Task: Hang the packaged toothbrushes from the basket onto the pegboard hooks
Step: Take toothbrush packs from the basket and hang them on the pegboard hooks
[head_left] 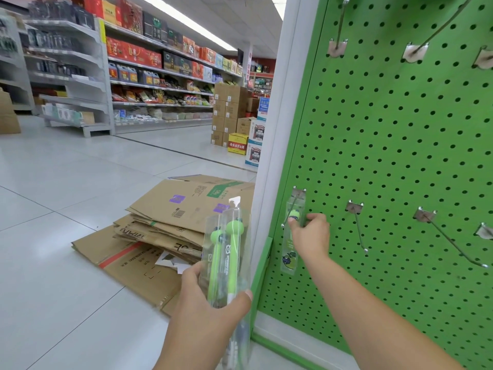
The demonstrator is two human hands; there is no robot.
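The right hand (310,231) pinches a packaged toothbrush (291,236) at the leftmost lower hook (290,209) of the green pegboard (400,156); its hang hole seems threaded, though glare hides it; the left hand (208,297) grips spare packs (226,252) loosely fanned; one could slip onto the flattened cardboard (165,222) if that grip slackens.

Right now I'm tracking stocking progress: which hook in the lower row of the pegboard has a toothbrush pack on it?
The leftmost lower hook, by the white post, carries the hanging pack that the right hand pinches. The lower hooks to its right are bare.
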